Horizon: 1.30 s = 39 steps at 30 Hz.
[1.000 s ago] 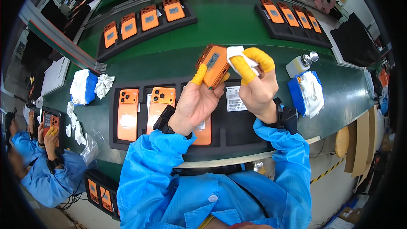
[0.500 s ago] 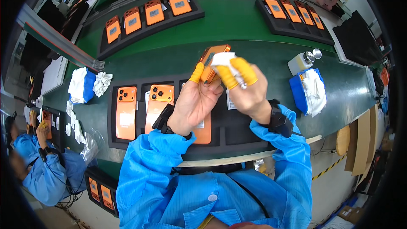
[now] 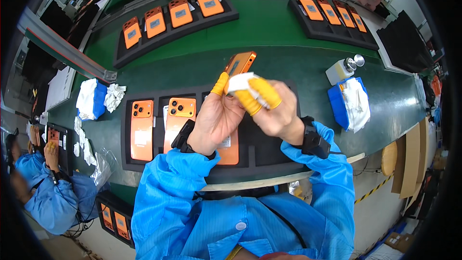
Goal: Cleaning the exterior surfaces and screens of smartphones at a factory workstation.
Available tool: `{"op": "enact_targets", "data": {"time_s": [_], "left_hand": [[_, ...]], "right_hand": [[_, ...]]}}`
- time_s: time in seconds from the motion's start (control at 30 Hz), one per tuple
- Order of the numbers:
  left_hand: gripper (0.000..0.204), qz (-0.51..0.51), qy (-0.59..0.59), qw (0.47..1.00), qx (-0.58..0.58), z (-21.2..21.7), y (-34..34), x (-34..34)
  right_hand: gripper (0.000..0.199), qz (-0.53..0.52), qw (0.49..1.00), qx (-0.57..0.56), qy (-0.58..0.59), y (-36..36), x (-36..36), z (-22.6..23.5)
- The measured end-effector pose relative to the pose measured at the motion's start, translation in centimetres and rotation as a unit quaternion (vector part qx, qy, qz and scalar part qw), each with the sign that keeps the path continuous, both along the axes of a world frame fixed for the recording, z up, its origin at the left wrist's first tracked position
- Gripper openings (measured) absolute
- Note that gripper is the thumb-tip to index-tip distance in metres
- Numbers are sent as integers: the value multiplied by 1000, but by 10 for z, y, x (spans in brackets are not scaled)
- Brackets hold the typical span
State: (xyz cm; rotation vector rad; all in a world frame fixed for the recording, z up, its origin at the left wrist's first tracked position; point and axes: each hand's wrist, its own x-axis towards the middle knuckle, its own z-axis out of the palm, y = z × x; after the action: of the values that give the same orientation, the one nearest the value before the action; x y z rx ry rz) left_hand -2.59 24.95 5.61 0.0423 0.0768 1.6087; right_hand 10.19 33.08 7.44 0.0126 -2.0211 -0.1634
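From where I stand, a dark green workbench (image 3: pixel 394 101) fills the middle of the room, with a brighter green strip (image 3: pixel 269 33) running beyond its far edge. A black tray (image 3: pixel 274 149) lies along the workbench's near edge; three orange phones (image 3: pixel 141 135) show in its left and middle parts, the third partly hidden by the worker's left forearm. By the near left corner I see a co-worker (image 3: pixel 57 202) in blue. On the strip are two more black trays, the left tray (image 3: pixel 178 35) and the right tray (image 3: pixel 332 32), each with four orange phones. Toward the workbench's left and right ends sit two blue tubs (image 3: pixel 339 108) of white wipes.

The worker's left hand (image 3: pixel 216 120) is clamped on the held phone (image 3: pixel 244 61), thumb along one side, tilted in the air above the tray's far edge. The right hand (image 3: pixel 276 108) is close against it, fingers pinched on a white cloth (image 3: pixel 239 83) over the phone's lower end; how firmly it presses, I can't tell. A pump bottle (image 3: pixel 339 72) stands just behind the right tub. Yellow finger covers (image 3: pixel 262 91) cap some fingertips of both hands.
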Motion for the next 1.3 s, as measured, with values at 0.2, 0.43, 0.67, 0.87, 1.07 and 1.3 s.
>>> {"op": "enact_targets", "data": {"time_s": [0.2, 0.43, 0.67, 0.87, 1.07, 1.3], "left_hand": [[33, 7, 47, 999, 7, -1, 1, -1], [35, 12, -33, 999, -11, 11, -1, 1], [28, 72, 159, 982, -69, -1, -4, 1], [18, 195, 908, 325, -180, 21, -11, 40], [16, 183, 952, 186, -160, 7, 44, 95], [28, 173, 953, 239, -64, 5, -15, 78]], "right_hand": [[48, -101, 994, -38, 24, 25, 5, 8], [46, 80, 997, 2, 7, 11, 4, 4], [37, -47, 999, -6, 11, 33, 9, 18], [48, -124, 982, -92, 109, 48, 39, 52], [46, -113, 983, -116, 84, 44, 47, 50], [47, -96, 985, -125, 68, 42, 42, 49]]}}
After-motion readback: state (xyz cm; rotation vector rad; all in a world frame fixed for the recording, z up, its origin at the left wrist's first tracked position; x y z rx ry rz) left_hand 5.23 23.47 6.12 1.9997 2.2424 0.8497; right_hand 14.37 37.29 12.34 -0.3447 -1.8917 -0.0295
